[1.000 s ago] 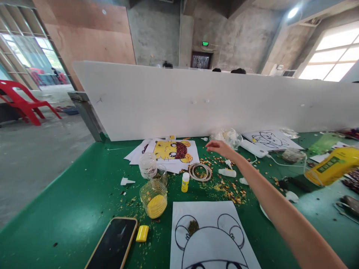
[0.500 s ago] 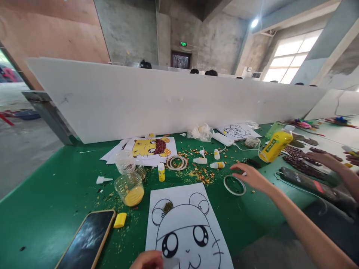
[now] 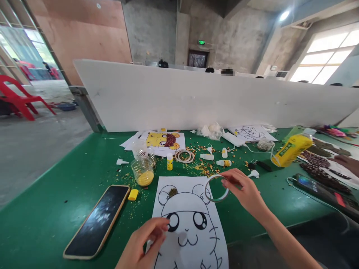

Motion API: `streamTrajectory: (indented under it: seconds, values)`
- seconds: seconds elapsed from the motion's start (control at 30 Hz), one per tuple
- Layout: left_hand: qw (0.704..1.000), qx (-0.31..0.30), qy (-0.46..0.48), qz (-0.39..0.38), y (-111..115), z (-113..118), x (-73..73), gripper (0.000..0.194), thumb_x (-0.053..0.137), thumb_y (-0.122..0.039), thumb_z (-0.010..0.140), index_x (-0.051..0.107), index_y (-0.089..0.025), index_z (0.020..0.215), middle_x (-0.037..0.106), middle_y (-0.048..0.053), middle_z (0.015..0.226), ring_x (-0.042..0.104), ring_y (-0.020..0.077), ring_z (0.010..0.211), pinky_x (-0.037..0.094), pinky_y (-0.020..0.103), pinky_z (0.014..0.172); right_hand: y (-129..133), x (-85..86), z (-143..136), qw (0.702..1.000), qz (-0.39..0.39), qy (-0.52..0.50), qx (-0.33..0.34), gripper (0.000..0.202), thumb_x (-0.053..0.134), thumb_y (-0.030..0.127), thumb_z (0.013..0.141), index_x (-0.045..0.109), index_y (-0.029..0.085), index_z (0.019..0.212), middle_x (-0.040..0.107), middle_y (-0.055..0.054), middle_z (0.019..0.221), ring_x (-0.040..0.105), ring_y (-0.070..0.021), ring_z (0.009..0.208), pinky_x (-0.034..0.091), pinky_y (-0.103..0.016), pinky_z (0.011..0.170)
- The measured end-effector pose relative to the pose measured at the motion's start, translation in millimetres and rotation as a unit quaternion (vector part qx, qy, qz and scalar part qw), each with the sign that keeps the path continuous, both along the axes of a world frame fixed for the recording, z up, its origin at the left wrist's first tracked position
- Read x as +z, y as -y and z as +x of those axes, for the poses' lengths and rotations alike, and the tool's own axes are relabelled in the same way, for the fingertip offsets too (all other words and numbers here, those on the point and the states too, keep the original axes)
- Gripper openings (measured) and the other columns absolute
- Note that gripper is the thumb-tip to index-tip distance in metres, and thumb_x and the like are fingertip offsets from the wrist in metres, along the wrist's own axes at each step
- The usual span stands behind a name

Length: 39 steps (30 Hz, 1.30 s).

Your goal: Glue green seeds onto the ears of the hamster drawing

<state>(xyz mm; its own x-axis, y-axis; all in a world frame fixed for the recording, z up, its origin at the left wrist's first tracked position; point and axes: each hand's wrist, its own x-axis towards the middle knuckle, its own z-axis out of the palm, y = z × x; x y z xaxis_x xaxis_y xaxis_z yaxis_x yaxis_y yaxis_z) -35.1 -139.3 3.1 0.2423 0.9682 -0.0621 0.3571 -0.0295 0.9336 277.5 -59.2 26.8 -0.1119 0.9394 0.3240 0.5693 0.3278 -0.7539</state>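
My right hand (image 3: pixel 244 188) pinches a thin white ring (image 3: pixel 226 195), like a narrow tape roll, between thumb and fingers. The ring is held tilted over the right ear of a line drawing of a hamster (image 3: pixel 187 224) on white paper. A small patch of dark green bits (image 3: pixel 172 192) sits on the drawing's left ear. My left hand (image 3: pixel 144 241) is over the paper's left edge, beside the drawn left eye. Its thumb and forefinger are apart, with nothing visible between them.
A phone (image 3: pixel 97 222), yellow cap (image 3: pixel 133 194), clear jar with yellow grains (image 3: pixel 145 178) and glue bottle (image 3: pixel 169 162) stand left. Behind are more white rings (image 3: pixel 184 156), scattered seeds and a partly filled hamster picture (image 3: pixel 161 141). A yellow bottle (image 3: pixel 293 149) leans right, near another person's hand (image 3: pixel 347 164).
My right hand has picked the white ring up off the table and brought it left over the paper. My left hand has come further into view. The view has turned left.
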Motion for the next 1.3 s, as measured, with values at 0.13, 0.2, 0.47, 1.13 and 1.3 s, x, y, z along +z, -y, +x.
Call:
streamTrajectory:
  seconds: [0.13,0.2,0.47,1.13,1.3]
  values:
    - [0.999,-0.027,0.001,-0.023,-15.1,10.7,9.2,0.042,0.045,-0.035,0.087,0.044,-0.030,0.128,0.053,0.007,0.124,0.058,0.0177,0.093,0.051,0.024,0.071,-4.2,8.1,-38.3,0.994,-0.015,-0.088,0.070,0.014,0.060,0.031,0.081,0.062,0.023,0.091,0.054,-0.003,0.087,0.055,-0.0134,0.071,0.050,-0.026,0.063]
    - [0.999,-0.025,0.021,-0.011,-21.0,17.7,14.0,0.048,0.045,-0.036,0.088,0.035,-0.032,0.135,0.044,0.007,0.134,0.056,0.0177,0.098,0.048,0.029,0.083,-5.9,7.5,-50.6,0.989,-0.011,-0.112,0.091,0.013,0.061,0.030,0.080,0.063,0.023,0.090,0.054,-0.003,0.086,0.055,-0.0135,0.073,0.050,-0.026,0.064]
    - [0.996,-0.025,0.075,0.051,-46.2,22.2,29.1,0.027,0.044,-0.037,0.090,0.062,-0.017,0.095,0.062,0.005,0.089,0.056,0.0159,0.082,0.045,0.025,0.074,1.4,12.7,-75.8,0.975,0.018,-0.147,0.163,0.015,0.065,0.022,0.077,0.065,0.027,0.092,0.058,-0.002,0.085,0.056,-0.0138,0.076,0.050,-0.025,0.064]
    - [0.938,-0.041,0.293,-0.183,-109.9,11.0,14.5,0.031,0.047,-0.042,0.086,0.051,-0.011,0.085,0.066,0.009,0.069,0.063,0.0160,0.053,0.046,0.022,0.045,-52.9,-0.7,-123.2,0.795,-0.280,-0.427,0.328,0.038,0.057,0.046,0.080,0.053,0.024,0.111,0.065,-0.004,0.090,0.062,-0.0180,0.082,0.050,-0.035,0.077]
    - [0.934,-0.051,0.269,-0.228,-103.0,14.5,7.1,0.036,0.050,-0.047,0.083,0.055,-0.011,0.089,0.064,0.006,0.063,0.061,0.0142,0.049,0.043,0.018,0.041,-48.1,-21.2,-126.5,0.747,-0.328,-0.370,0.444,0.032,0.066,0.033,0.076,0.061,0.020,0.105,0.065,-0.004,0.089,0.060,-0.0144,0.073,0.048,-0.032,0.071]
